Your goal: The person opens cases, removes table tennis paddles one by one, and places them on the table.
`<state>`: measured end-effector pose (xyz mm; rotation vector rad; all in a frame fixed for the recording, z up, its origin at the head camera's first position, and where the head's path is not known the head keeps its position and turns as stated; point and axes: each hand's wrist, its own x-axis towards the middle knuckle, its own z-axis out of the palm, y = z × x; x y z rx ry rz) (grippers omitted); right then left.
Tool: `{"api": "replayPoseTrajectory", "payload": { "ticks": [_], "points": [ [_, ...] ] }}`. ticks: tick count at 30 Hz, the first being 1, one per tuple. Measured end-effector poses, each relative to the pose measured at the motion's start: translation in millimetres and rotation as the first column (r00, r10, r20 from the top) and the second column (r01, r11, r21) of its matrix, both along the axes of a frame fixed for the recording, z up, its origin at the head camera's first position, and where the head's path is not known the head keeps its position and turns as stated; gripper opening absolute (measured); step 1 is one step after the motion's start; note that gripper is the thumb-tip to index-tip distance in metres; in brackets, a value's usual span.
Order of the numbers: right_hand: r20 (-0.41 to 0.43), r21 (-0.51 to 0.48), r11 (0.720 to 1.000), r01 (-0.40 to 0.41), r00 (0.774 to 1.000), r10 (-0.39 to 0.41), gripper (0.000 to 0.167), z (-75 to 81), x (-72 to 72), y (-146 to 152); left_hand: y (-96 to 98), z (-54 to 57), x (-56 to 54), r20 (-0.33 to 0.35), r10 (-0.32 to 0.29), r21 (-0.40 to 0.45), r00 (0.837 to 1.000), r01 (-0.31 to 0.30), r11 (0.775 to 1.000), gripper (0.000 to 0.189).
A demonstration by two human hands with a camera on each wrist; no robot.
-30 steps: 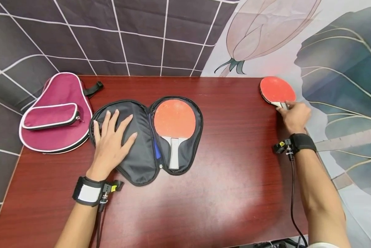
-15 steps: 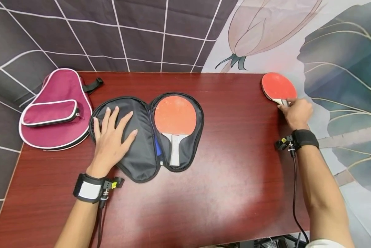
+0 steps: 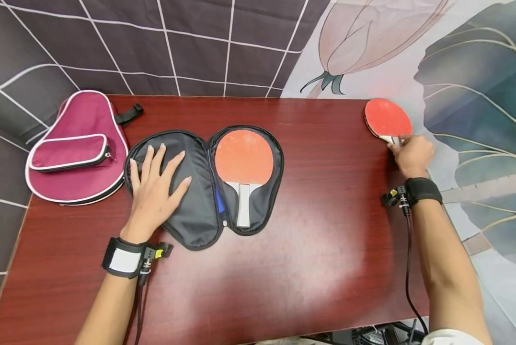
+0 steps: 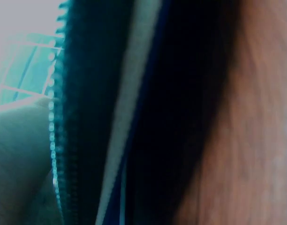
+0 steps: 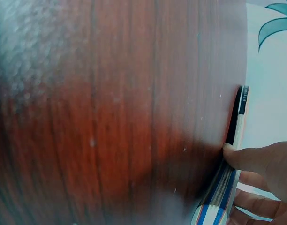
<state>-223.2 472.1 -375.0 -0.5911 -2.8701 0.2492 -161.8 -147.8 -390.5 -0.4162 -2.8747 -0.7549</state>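
My left hand [image 3: 152,196] rests with spread fingers on the left flap of an unfolded black paddle case [image 3: 193,220]. An orange-faced table tennis paddle [image 3: 244,157] with a pale handle lies in the case's right half. At the table's far right corner, my right hand [image 3: 414,155] grips the handle of a red table tennis paddle [image 3: 387,117]. The right wrist view shows the thumb [image 5: 235,157] against its side and the striped handle end [image 5: 211,213]; the fingers curl behind. A zipper edge [image 4: 54,122] fills part of the blurred left wrist view.
A magenta paddle bag [image 3: 76,184] with white piping and a small zipped pocket lies left of the black case, its black strap [image 3: 129,115] pointing right. Patterned cloth [image 3: 197,52] hangs behind the reddish-brown table [image 3: 318,268]. Cables run from both wrist cameras.
The whole head view has shifted slightly, with the table sitting a bit higher in it. Both hands keep their places on the case flap and the red paddle.
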Motion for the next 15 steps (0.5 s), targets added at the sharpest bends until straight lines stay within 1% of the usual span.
{"api": "replayPoseTrajectory", "payload": {
  "ticks": [4,8,12,13,15],
  "points": [
    [-0.007,-0.036,0.999,-0.004,1.000,0.004,0.042,-1.6,-2.8,-0.9,-1.8,0.4,-0.5,0.004,0.002,0.001,1.000,-0.002,1.000,0.060],
    [-0.012,-0.043,0.999,-0.005,1.000,0.005,0.041,-1.2,-2.2,1.1,-1.7,0.1,-0.5,0.006,-0.005,-0.002,1.000,0.005,1.000,0.060],
    [-0.010,-0.052,0.998,-0.018,1.000,0.017,0.044,-0.5,-0.9,1.3,-2.0,-0.1,-0.4,-0.005,0.001,-0.008,1.000,-0.001,1.000,0.059],
    [-0.016,-0.041,0.999,-0.017,1.000,0.016,0.043,-0.3,-0.5,0.8,-2.0,-0.2,-0.5,-0.006,0.001,-0.009,1.000,-0.001,1.000,0.059],
    [-0.037,-0.015,1.000,-0.002,0.999,0.002,0.047,0.6,-0.1,-1.9,-2.2,-0.5,-0.6,-0.005,0.000,-0.011,1.000,0.000,1.000,0.060]
  ]
}}
